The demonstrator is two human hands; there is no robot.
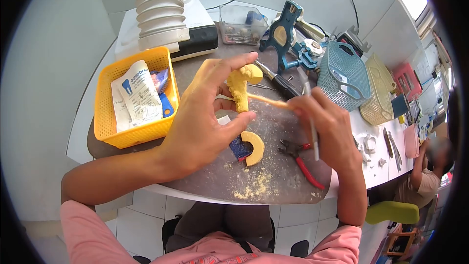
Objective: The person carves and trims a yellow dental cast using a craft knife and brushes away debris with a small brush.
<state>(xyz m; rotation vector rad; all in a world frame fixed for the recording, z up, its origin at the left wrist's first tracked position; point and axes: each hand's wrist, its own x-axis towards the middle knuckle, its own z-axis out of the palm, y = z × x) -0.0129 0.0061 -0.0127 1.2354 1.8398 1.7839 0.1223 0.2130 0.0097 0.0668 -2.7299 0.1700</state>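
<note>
My left hand [198, 112] grips a yellow plaster dental cast [238, 88] between thumb and fingers, its row of teeth turned sideways. My right hand [325, 122] is closed around a slim tan stick [268, 101], whose far end reaches the cast; whether it touches is hard to tell. A thin silvery tool with a flat end [307, 87] is also in that hand, pointing upward. Below the cast, a horseshoe-shaped yellow plaster piece [256, 148] lies on the table beside a dark blue piece [239, 148]. Yellow crumbs [256, 184] are scattered near the front edge.
Red-handled cutters [303, 165] lie at the right. A yellow basket [110, 137] with papers stands left, before a white machine with a ribbed hose [160, 7]. Behind are a clear bin [234, 14], a blue articulator [283, 34] and a blue basket [349, 88]. Another person [422, 181] sits far right.
</note>
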